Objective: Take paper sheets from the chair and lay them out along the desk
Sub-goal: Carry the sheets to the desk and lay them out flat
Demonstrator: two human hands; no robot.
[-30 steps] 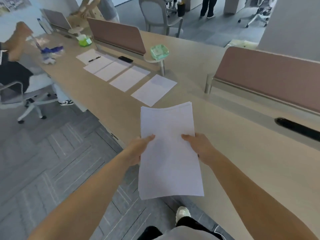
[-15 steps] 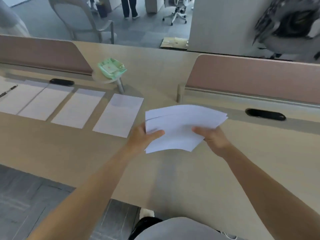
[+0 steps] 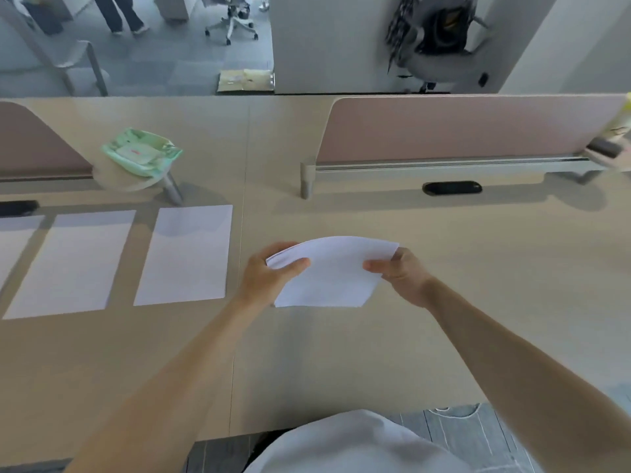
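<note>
Over the surface [image 3: 444, 336], beside the laid sheets [image 3: 186, 254], we pinched the bowed stack [image 3: 331, 278] between left hand [image 3: 269, 274] and right hand [image 3: 401, 274]. Peeling one off, clinging sheets might come away together.

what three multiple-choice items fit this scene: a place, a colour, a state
1. Where is the nearest laid sheet from the paper stack? A left of it B right of it C under it
2. What colour is the packet on the round shelf? A green B red C black
3. How is the stack held? A lying untouched B by one hand C bowed, by both hands

A, it lies on the desk to the stack's left. A, its wrapper is green. C, left hand and right hand each grip an edge.
</note>
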